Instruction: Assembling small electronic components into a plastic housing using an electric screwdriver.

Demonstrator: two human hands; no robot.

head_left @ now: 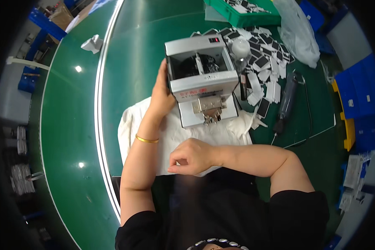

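A grey and white screw feeder (204, 85) stands in front of me, its open top bin dark inside with small shiny pieces. My left hand (161, 93) grips the feeder's left side; the fingers are partly hidden behind its wall. At the feeder's front is a metal screw outlet (210, 109). Closer to my body, my right hand (191, 157) hovers over a white cloth (171, 131), fingers curled in and thumb bent toward them. Whether something small sits in that closed hand is hidden. The cloth spreads under and before the feeder.
Right of the feeder lie a pile of small white and black flat parts (262, 62), a clear bottle with a white top (240, 49) and a corded electric screwdriver (286, 102). Behind are a green tray (254, 16) and a plastic bag (298, 33). A light strip (99, 87) runs along the left.
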